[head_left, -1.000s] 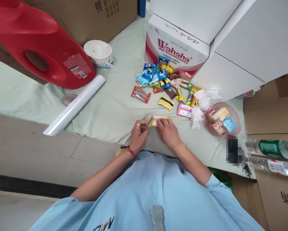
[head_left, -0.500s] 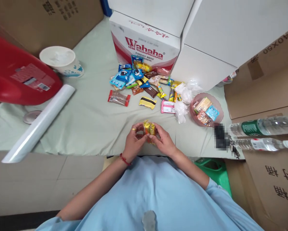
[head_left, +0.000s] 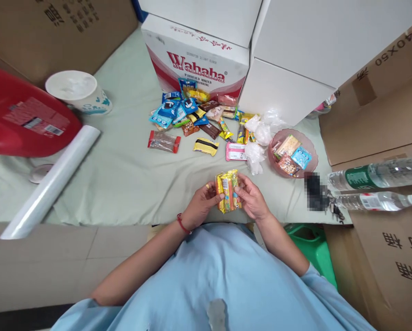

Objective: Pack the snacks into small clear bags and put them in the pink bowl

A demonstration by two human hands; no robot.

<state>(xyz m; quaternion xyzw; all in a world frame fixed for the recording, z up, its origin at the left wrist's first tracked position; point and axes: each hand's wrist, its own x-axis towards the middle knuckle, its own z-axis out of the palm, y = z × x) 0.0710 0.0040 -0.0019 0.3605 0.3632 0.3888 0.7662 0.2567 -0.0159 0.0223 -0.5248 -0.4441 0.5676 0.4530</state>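
Between my two hands, above the table's near edge, is a bundle of yellow snack packets [head_left: 229,191] lying side by side. My left hand [head_left: 203,204] grips its left side, thumb on the front. On the right side my right hand [head_left: 254,198] pinches it, thumb also in front. Beyond them a yellow packet with a black stripe [head_left: 206,146] and a red-and-clear packet [head_left: 163,141] lie flat. A pink-and-white packet [head_left: 235,151] touches a crumpled clear bag [head_left: 255,156]. Farther back is a heap of mixed snack packets [head_left: 192,112].
A pink bowl [head_left: 318,158] holds several packets. To its right are keys [head_left: 336,212] and two bottles [head_left: 385,174]. At left stand a red jug [head_left: 26,115], a paper tub [head_left: 100,102] and a white roll [head_left: 54,179]. A Wahaha carton [head_left: 199,50] stands behind the heap.
My hands have moved right and spread slightly apart. The bundle of yellow packets is now turned so its wide face shows, with several packets visible. The view has shifted a little.
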